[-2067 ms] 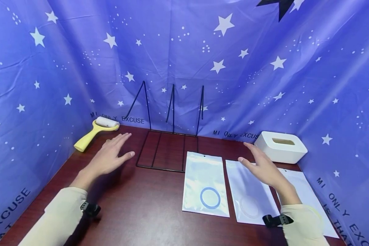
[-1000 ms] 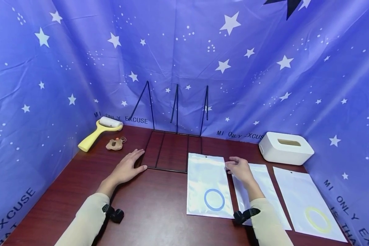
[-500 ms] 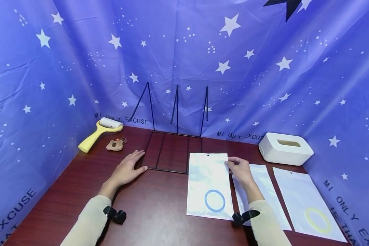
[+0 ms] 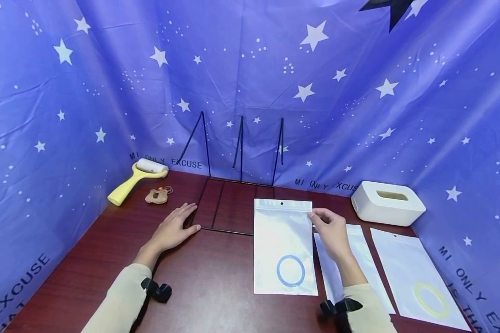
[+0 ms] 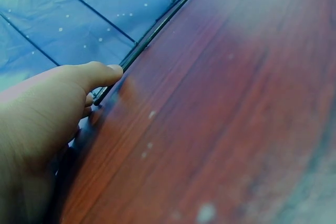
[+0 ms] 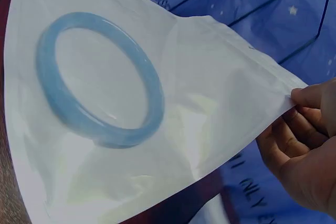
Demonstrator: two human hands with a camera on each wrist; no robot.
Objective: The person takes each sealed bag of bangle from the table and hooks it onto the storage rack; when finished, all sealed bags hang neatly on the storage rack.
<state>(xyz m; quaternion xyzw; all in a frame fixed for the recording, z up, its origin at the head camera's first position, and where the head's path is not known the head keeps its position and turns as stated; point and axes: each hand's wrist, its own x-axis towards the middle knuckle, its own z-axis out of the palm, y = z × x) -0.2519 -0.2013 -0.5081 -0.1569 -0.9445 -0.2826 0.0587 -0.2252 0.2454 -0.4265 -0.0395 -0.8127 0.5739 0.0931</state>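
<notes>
My right hand [image 4: 331, 231] pinches the upper right edge of a white zip bag [image 4: 275, 236] between thumb and fingers. Inside it shows a light blue bangle [image 6: 73, 111], near the bag's lower end. The right wrist view has the bag tilted, its held corner pulled up. My left hand [image 4: 175, 231] lies at the near left corner of a black wire rack [image 4: 227, 231]. Its fingers are extended, and the thumb [image 5: 102, 74] meets the rack's front bar in the left wrist view. The bag overlaps the rack's near right corner in the head view.
Two more zip bags lie to the right: a middle one [image 4: 354, 259], partly behind my right forearm, and a far one [image 4: 400, 259] with a yellow ring. A white tissue box [image 4: 383, 212] stands behind them. At back left are a yellow-handled roller [image 4: 127, 187] and a small wooden trinket [image 4: 156, 197].
Both hands came down from above the table. My left hand settled at the rack's corner; my right moved left, took the nearest bag's edge and raised its top.
</notes>
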